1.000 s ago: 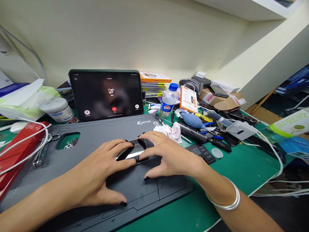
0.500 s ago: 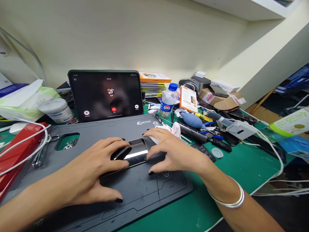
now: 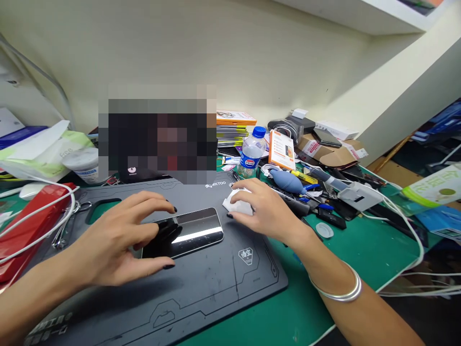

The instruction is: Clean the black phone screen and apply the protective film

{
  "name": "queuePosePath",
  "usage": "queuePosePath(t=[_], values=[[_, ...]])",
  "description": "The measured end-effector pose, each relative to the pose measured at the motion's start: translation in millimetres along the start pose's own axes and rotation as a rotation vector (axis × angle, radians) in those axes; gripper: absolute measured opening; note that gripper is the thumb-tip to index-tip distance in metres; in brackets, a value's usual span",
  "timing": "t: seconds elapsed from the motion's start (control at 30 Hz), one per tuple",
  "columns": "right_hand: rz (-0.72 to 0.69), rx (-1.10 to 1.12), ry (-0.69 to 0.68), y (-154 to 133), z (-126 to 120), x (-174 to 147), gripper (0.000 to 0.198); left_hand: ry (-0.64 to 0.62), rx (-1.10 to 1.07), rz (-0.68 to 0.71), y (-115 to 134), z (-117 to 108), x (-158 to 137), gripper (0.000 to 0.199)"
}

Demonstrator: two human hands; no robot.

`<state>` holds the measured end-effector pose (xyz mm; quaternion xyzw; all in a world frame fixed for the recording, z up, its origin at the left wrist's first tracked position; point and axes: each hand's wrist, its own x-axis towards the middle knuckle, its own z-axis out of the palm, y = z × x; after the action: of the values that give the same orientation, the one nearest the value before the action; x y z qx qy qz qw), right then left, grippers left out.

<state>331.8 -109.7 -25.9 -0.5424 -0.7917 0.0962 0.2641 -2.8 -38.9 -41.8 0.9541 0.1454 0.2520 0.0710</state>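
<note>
A smartphone [image 3: 196, 230] with a glossy black screen lies face up on the grey work mat [image 3: 209, 293], a bright reflection across its glass. My left hand [image 3: 122, 238] is open around the phone's left end, fingers bent and spread over it, thumb along the near side; whether the fingertips touch the glass I cannot tell. Beyond the phone's right end, my right hand [image 3: 268, 209] has its fingers curled round a folded white wipe or cloth [image 3: 239, 205], which is partly covered by the fingers. A silver bangle [image 3: 347, 293] is on the right wrist.
A tablet [image 3: 144, 170], mostly blurred out by pixels, stands behind the mat. To the right are a Pepsi bottle [image 3: 252, 149], a blue air blower [image 3: 287, 181], several tools and boxes. A red case [image 3: 32, 230], white cables and tweezers [image 3: 66, 223] lie on the left.
My right hand has left the phone for the white cloth, which has shifted left in its fingers. My left hand has lifted and drawn back left, uncovering more of the phone.
</note>
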Motion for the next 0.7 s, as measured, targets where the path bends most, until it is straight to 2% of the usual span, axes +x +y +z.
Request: queuePosePath(t=[0.17, 0.27, 0.47, 0.7], values=[[0.148, 0.149, 0.038, 3.4, -0.7, 2.4, 0.015, -0.045, 0.036, -0.105, -14.6, 1.7, -4.0, 0.030], [0.213, 0.354, 0.045, -7.9, 0.4, 2.1, 0.018, -0.102, 0.012, -0.122, -19.0, 4.4, -6.3, 0.035], [0.351, 0.819, -0.152, -25.4, -5.6, -1.2, 0.034, -0.168, -0.011, -0.146, -14.6, 12.9, -8.6, 0.046], [0.488, 0.980, -0.207, -22.9, -7.1, 1.5, 0.049, -0.143, -0.004, -0.143, -10.8, 14.6, -7.3, 0.040]])
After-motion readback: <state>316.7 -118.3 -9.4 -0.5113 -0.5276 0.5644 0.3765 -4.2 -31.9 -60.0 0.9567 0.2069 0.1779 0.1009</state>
